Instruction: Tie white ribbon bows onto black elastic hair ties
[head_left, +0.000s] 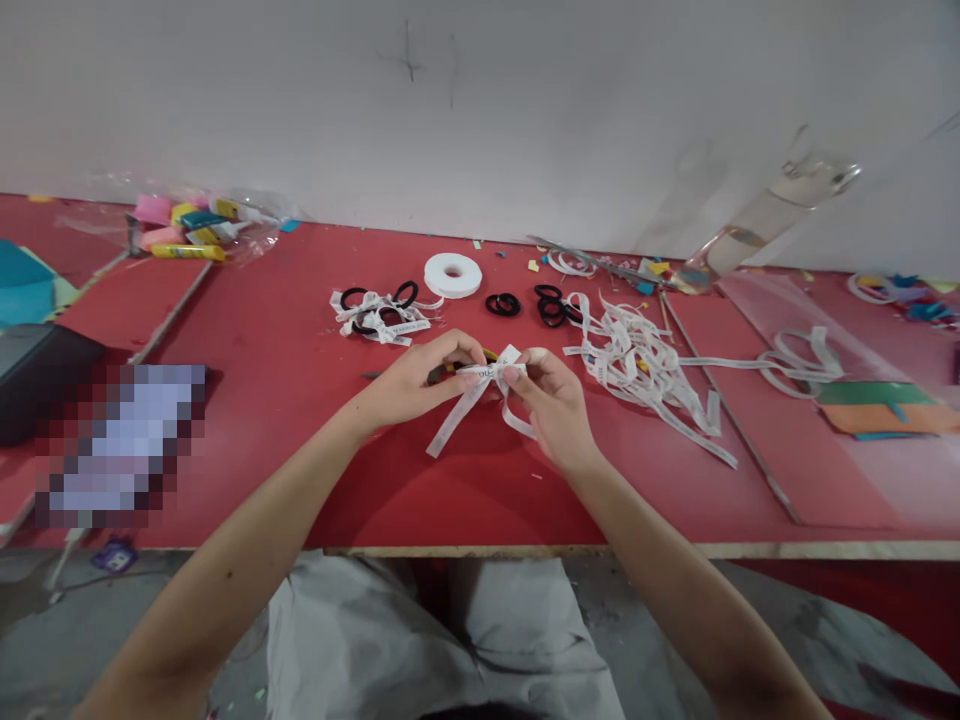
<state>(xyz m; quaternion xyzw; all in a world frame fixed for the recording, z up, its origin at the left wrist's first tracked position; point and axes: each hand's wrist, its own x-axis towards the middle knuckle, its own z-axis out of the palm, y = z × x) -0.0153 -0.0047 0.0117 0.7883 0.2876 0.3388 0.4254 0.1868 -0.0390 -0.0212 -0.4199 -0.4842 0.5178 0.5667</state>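
Note:
Between my hands is a white printed ribbon (491, 372) tied in a bow, its two tails hanging down. My left hand (427, 375) pinches the bow's left loop, and my right hand (553, 395) pinches the right one. Partly hidden behind my left fingers lies a dark tool with yellow (439, 373), its kind unclear. Just beyond are black hair ties with white ribbons (382, 312), a white ribbon roll (453, 275) and loose black hair ties (502, 304). To the right sits a tangled heap of printed ribbon (637, 350).
A clear bottle (772, 220) leans by the wall at back right, near scissors (600, 262). Back left is a plastic bag of colourful items (195, 220). A blurred phone (127, 440) and a dark case (45, 375) lie left. The red table's front edge (465, 551) is close to my lap.

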